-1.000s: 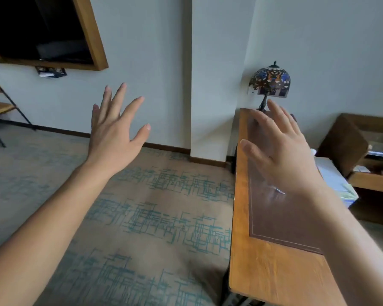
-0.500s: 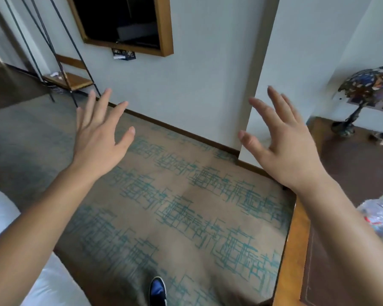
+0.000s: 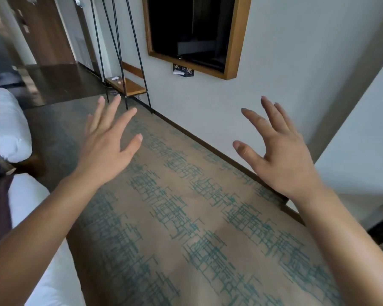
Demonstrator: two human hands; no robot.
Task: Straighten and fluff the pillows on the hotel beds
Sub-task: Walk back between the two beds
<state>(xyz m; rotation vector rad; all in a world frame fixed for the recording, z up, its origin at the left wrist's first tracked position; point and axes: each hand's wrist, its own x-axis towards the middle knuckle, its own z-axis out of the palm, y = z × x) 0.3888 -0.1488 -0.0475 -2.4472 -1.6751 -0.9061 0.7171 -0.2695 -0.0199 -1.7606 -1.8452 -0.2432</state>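
The left hand (image 3: 104, 149) and right hand (image 3: 283, 160) are raised over the carpet (image 3: 186, 228), fingers spread, apart, holding nothing. White beds (image 3: 11, 129) lie at the left edge; pillows cannot be seen. On the far wall hangs a TV (image 3: 192, 29).

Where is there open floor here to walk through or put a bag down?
The patterned carpet lies bare in a wide strip between the white bedding at the left and the wall under the framed TV. Both open hands, left hand and right hand, hover above it. It is tighter near the metal rack by the wall.
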